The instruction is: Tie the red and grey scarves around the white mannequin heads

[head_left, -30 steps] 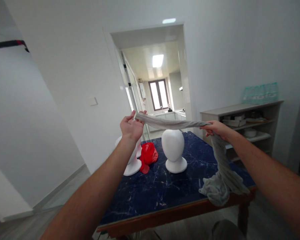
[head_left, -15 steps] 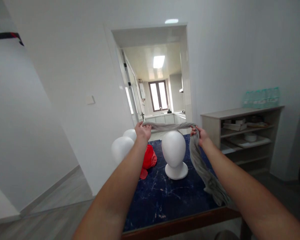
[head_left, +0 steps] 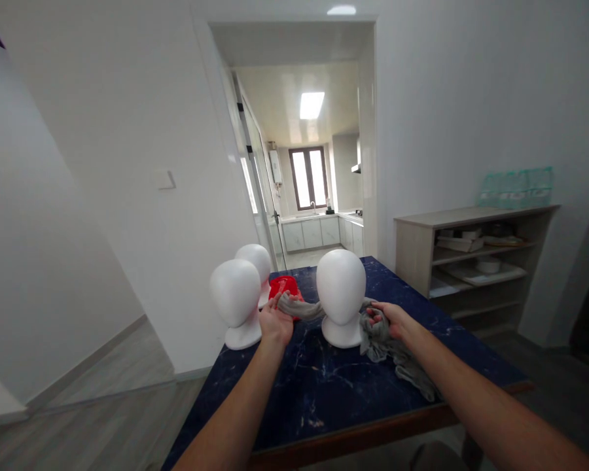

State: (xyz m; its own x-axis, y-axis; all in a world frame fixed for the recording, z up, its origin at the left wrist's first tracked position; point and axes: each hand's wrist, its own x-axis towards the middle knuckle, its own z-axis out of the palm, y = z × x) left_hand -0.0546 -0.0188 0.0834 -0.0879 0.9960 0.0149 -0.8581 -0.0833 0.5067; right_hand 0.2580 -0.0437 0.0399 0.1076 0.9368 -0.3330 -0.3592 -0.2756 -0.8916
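A white foam mannequin head (head_left: 341,288) stands upright on the dark blue marbled table (head_left: 319,392). My left hand (head_left: 277,323), palm turned up, grips one end of a grey scarf (head_left: 302,307) to the left of the head. The scarf passes behind the head's neck, where its middle is hidden. On the other side my right hand (head_left: 389,319) is closed on the scarf, and its bunched tail trails over the table toward the near right edge. A red cloth item (head_left: 283,286) lies behind my left hand, partly covered by it.
Two more white foam heads, a nearer one (head_left: 235,294) and a farther one (head_left: 254,258), stand at the table's left side. A shelf unit (head_left: 415,255) holding bottles (head_left: 515,188) is on the right. Beyond the table, a doorway opens onto a kitchen.
Both hands have lowered the scarf from above the middle head to behind its neck. The view has shifted, showing more of the left heads and the table.
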